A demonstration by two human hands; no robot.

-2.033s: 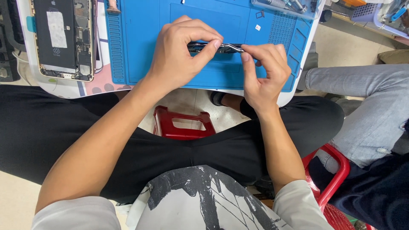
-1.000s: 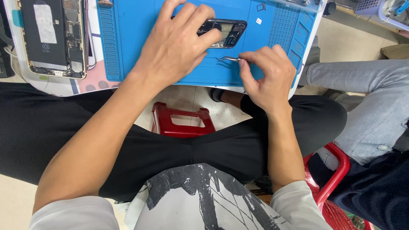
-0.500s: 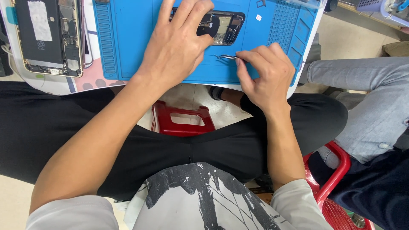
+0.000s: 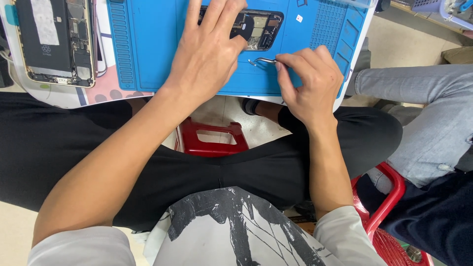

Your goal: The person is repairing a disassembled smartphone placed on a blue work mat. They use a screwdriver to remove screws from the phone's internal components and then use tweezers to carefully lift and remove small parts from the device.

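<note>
A head-worn camera looks down over a seated person's lap toward a work table.

Nearest is the person's grey and white printed shirt, then black trousers across both thighs. Between the knees shows one red plastic stool. A second red stool stands at the right, where another person's leg in grey jeans enters the picture.

Beyond the lap, two bare forearms reach forward onto one blue repair mat. The right hand has its fingers pinched closed around one pair of metal tweezers, whose curved tips rest on the mat just in front of a phone. The left hand lies flat, fingers spread and not curled around anything, pressing down on the left part of one opened phone body, which sits on the mat at the far centre.

That phone is already open, with its inner boards and a round black part showing. The tweezers' tips look empty, though they are too small to be sure. So the opening step seems done, and work on the inside parts appears unfinished.

Farthest left, off the mat, lies a second opened phone, gold-edged, its black battery and circuit board exposed. One small white square bit lies on the mat's far right.

Count: two hands, two opened phones, one pair of tweezers, one mat, two stools.
</note>
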